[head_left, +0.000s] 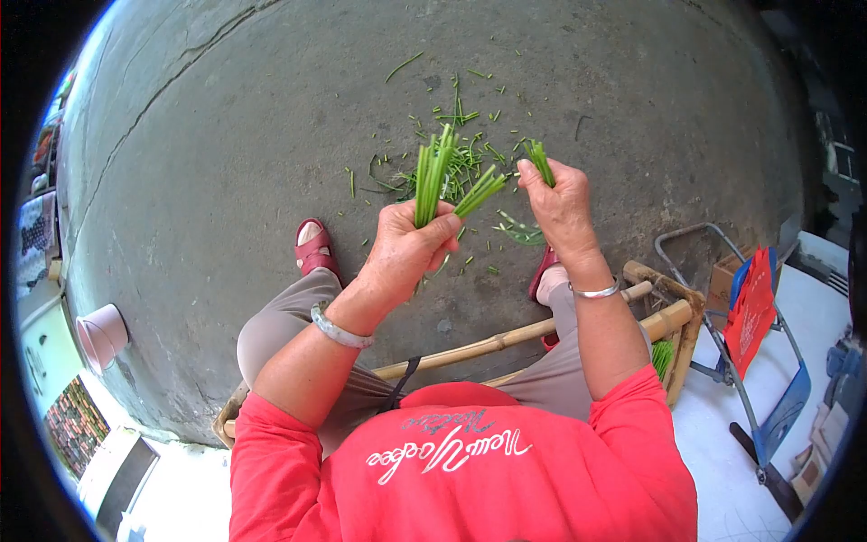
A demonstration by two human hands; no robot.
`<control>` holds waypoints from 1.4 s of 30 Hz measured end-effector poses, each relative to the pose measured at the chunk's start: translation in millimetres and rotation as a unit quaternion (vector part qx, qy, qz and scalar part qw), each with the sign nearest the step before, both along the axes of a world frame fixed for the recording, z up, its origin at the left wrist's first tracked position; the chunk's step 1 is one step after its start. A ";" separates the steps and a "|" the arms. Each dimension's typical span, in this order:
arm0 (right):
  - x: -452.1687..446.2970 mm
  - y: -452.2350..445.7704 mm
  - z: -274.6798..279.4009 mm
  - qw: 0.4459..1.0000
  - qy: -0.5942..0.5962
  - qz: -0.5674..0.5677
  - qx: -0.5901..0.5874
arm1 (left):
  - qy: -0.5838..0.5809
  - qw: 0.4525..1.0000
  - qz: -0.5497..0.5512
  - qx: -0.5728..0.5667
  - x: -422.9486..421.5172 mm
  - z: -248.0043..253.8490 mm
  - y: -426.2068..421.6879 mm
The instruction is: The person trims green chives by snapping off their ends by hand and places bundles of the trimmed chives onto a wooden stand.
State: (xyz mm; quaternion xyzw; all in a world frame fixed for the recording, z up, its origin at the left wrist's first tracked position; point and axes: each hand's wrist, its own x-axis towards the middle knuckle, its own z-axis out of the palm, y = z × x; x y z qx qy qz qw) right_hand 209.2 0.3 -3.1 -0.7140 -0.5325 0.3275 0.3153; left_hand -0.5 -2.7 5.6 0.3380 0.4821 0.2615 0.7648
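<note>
My left hand (411,242) is closed round a bunch of long green stalks (436,172), which look like chive stems. Most of them point away from me, and a smaller cluster leans out to the right between thumb and finger. A short tuft of the same green stalks (538,161) pokes from the top of my closed right hand (560,208). Some thin leafy ends (521,231) hang just left of my right wrist. The hands are apart, both raised above a scattered heap of cut green pieces (465,167) on the floor.
Grey concrete floor (244,135) spreads ahead, with a long crack at left. My feet in red sandals (316,248) flank the scraps. A bamboo chair frame (506,341) surrounds my legs. At left stands a pink bucket (103,334); at right, a folding chair (781,411) with a red bag (751,312).
</note>
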 end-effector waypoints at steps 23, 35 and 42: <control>-32.6 -16.0 6.9 0.822 0.541 -0.035 -0.175 | -0.074 0.995 0.027 -0.061 5.2 -3.7 -4.9; -32.6 -16.6 2.5 0.814 0.553 -0.102 -0.143 | -0.020 0.999 0.003 -0.044 8.5 -1.6 -6.1; -30.5 -17.7 6.7 0.827 0.531 -0.052 -0.179 | -0.033 0.998 -0.036 -0.026 7.0 -1.8 -7.9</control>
